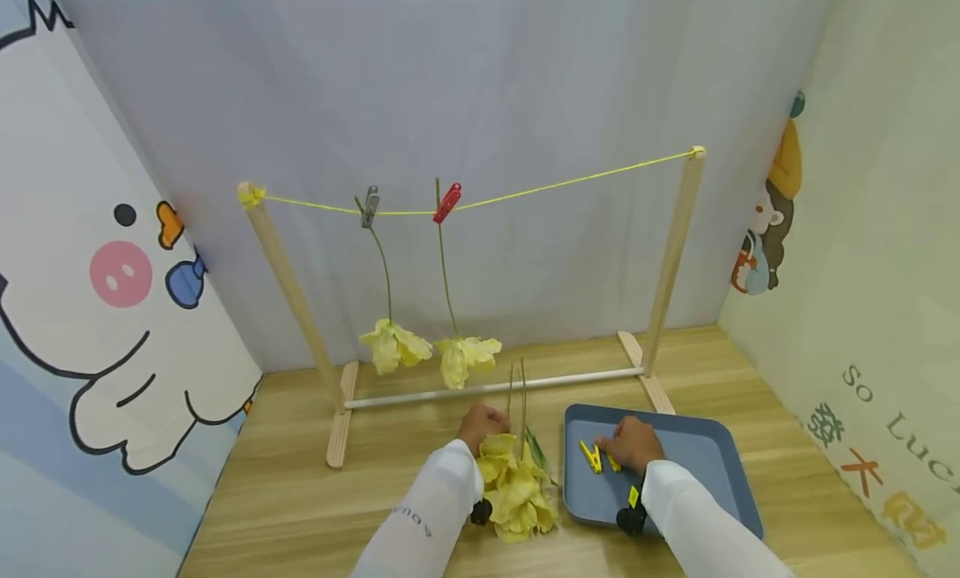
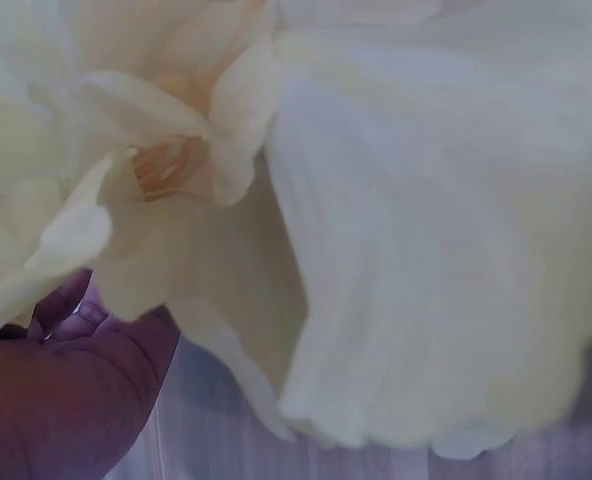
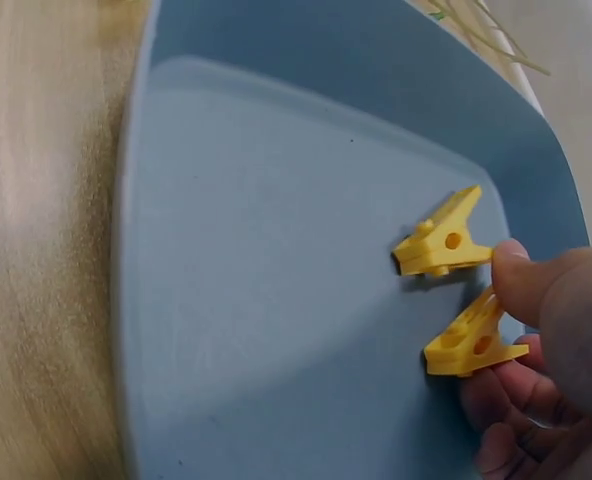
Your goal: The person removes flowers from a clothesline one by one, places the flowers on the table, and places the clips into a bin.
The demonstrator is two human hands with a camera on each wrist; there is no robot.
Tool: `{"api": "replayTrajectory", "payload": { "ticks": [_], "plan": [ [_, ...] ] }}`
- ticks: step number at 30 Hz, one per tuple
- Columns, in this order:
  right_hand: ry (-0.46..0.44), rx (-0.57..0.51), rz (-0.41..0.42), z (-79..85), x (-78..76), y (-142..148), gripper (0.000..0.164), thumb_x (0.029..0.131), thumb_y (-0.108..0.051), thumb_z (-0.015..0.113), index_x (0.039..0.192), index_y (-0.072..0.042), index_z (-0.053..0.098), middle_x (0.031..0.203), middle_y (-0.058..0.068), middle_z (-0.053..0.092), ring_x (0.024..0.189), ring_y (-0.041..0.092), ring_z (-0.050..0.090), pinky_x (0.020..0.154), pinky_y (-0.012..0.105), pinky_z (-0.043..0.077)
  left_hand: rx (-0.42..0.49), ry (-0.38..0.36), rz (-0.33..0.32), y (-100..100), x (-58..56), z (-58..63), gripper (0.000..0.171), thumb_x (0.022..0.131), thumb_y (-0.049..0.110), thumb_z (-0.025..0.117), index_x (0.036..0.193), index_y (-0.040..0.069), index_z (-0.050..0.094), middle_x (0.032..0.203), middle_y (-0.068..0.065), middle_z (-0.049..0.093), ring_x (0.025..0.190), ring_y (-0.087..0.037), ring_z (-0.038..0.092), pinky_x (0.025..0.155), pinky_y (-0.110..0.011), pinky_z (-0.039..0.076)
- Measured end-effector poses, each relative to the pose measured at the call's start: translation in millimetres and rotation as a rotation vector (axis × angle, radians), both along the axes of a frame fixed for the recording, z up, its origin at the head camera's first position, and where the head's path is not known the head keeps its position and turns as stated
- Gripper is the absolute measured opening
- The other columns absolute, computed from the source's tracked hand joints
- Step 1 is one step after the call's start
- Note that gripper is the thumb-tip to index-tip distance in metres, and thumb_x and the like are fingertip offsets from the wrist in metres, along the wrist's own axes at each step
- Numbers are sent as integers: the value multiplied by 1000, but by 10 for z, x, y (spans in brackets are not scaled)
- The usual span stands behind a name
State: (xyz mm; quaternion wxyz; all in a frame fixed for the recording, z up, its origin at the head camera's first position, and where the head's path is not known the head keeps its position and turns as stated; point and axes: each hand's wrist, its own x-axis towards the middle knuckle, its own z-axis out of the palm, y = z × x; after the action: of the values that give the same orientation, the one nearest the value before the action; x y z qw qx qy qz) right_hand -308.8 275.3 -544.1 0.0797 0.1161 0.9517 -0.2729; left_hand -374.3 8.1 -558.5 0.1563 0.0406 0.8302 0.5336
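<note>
Beside a bunch of pale yellow flowers on the table, my left hand has its fingertips at a flower stem and seems to pinch it. Large petals hide those fingertips in the left wrist view. My right hand reaches into the blue-grey tray. Its thumb and curled fingers are around the handles of one yellow clothespin. A second yellow clothespin lies on the tray floor, its handle near the thumb tip.
Behind the hands, a yellow string spans two wooden posts. A grey clothespin and a red clothespin hold two hanging yellow flowers on it, heads down. A white rod joins the wooden feet.
</note>
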Motion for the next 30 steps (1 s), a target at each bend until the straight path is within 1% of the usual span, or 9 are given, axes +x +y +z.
{"api": "replayTrajectory", "payload": {
  "ticks": [7,12,15,16,19,22,23,25,30],
  "plan": [
    [17,28,0,-71,13,-33,43,86,-31,75,95,9,63,85,16,66,78,30,62,70,46,51,-11,25,6,-19,64,-41,14,89,5,67,93,-7,70,91,-14,68,83,-26,62,73,-40,53],
    [33,14,7,-111,7,-5,43,87,-31,74,96,9,62,85,17,65,75,30,62,65,45,51,55,-8,10,8,65,-11,16,90,4,66,97,-11,69,96,-20,67,88,-32,63,74,-43,54],
    [44,9,12,-129,10,-3,43,87,-31,74,96,9,62,86,18,64,75,30,62,65,45,51,72,-28,2,7,-35,-153,17,90,7,68,96,-8,69,99,-20,67,92,-35,63,77,-46,54],
    [48,11,13,-123,1,2,43,87,-31,73,96,9,62,86,18,64,75,30,61,65,45,51,112,14,-22,-8,-151,-353,19,90,16,71,93,-3,72,96,-16,68,89,-32,63,75,-44,54],
    [53,14,16,-105,-5,0,42,87,-31,74,95,9,62,86,18,64,75,29,61,65,45,51,126,35,-33,-19,-245,-471,19,87,18,74,90,0,73,94,-14,68,91,-32,63,77,-46,53],
    [51,13,13,-108,1,-2,41,87,-30,74,94,9,61,85,17,64,74,29,61,65,45,51,168,76,-38,-33,-182,-424,17,87,11,72,90,-6,72,94,-17,68,95,-37,62,81,-50,52],
    [51,13,13,-113,6,-4,41,87,-29,74,94,9,61,85,17,64,75,30,61,66,45,51,142,49,-18,-26,-80,-254,14,86,2,69,92,-11,69,96,-22,67,98,-42,60,85,-54,50],
    [51,13,12,-114,12,-5,41,87,-29,73,94,10,61,85,18,64,76,31,61,67,46,52,146,76,-18,-37,-4,-180,14,86,-1,66,93,-14,68,96,-22,67,98,-44,59,85,-55,49],
    [70,21,4,-73,-2,7,39,89,-27,70,95,10,60,85,18,63,79,34,62,70,49,51,136,55,8,-58,78,-8,14,88,-1,63,94,-12,68,95,-19,67,95,-39,61,82,-50,52]
  ]
}}
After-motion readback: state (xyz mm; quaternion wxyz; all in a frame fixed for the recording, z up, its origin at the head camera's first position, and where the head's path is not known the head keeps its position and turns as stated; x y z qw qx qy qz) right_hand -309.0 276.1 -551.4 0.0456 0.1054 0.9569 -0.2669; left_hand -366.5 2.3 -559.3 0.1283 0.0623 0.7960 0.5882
